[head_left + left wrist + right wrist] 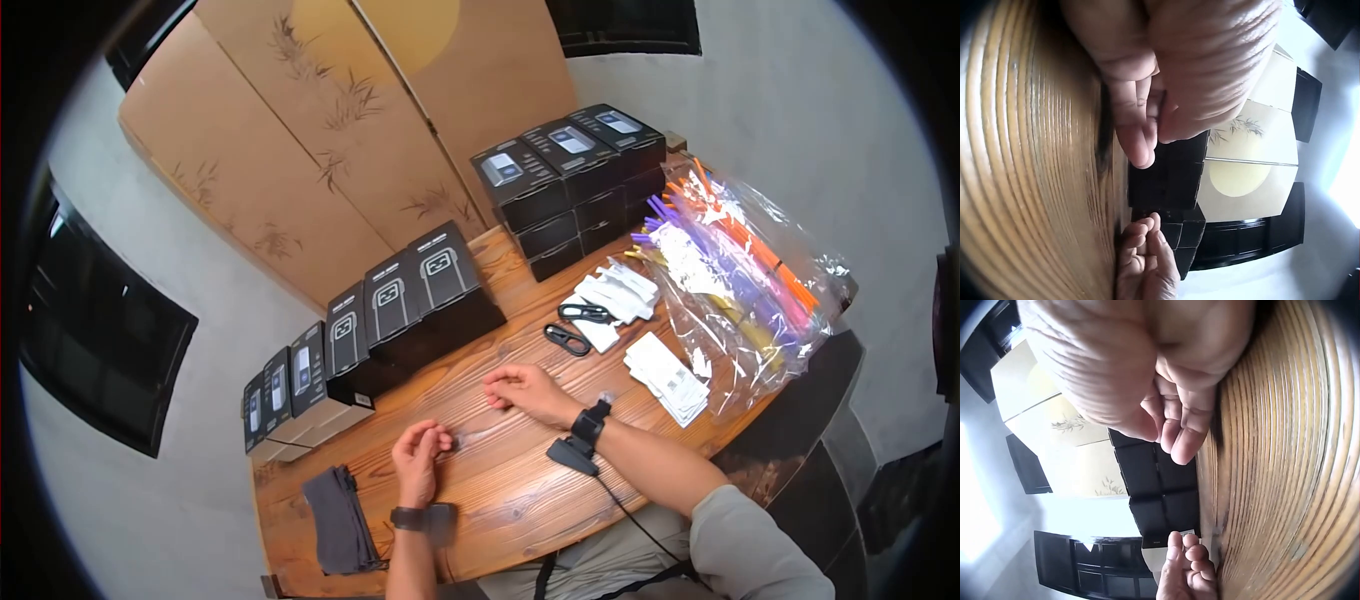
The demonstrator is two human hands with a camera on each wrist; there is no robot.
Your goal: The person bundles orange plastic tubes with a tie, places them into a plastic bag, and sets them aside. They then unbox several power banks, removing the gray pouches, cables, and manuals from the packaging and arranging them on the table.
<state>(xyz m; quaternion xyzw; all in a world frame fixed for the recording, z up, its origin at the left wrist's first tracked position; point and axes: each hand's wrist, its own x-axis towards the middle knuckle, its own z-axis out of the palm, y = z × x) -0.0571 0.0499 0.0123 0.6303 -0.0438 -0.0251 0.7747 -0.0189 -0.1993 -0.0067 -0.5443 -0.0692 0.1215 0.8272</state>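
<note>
Both hands rest on the wooden table [480, 500] near its front edge, holding nothing. The left hand [418, 462] lies right of a folded grey cloth [340, 520], its fingers loosely curled. Further right and a bit farther back is the right hand [535, 396], also with loosely bent fingers, palm turned inward. The left wrist view shows the left hand [1179, 69] close up and the right hand [1147, 265] beyond it. In the right wrist view the right hand [1141, 369] is near, the left hand [1186, 569] farther off.
Black boxes [390, 300] stand in a row at the back left, and stacked black boxes [570, 170] at the back right. Black cables [567, 340], white packets [625, 290], white cards [668, 378] and a clear bag of coloured sticks [740, 270] lie right. A folding screen [330, 130] stands behind.
</note>
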